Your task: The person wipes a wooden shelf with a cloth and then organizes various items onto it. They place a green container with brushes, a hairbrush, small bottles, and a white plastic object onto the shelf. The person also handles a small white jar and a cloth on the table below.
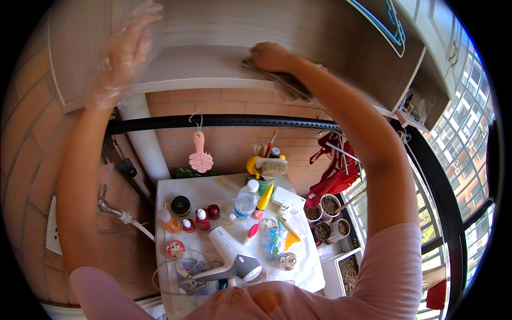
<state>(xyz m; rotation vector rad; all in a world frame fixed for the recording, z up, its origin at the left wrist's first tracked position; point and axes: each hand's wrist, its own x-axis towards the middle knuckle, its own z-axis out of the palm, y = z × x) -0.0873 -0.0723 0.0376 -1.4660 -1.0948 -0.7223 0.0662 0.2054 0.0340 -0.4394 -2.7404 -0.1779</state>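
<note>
My right hand (271,56) is closed on a grey-brown cloth (288,86), which lies against the shelf of a wooden cabinet (197,64). Part of the cloth hangs over the front edge of the shelf, below my wrist. My left hand (127,56), in a clear plastic glove, is raised beside the cabinet's left side. Its fingers stretch upward, slightly blurred, and I see nothing in them. Whether it touches the cabinet, I cannot tell.
Below the cabinet runs a black bar (224,121) with a pink leaf-shaped brush (200,154) hanging from it. Beneath stands a white table (309,266) with a hair dryer (232,256), a bottle (246,200) and several small containers. Blue hangers (381,24) hang upper right; plant pots (330,204) stand right.
</note>
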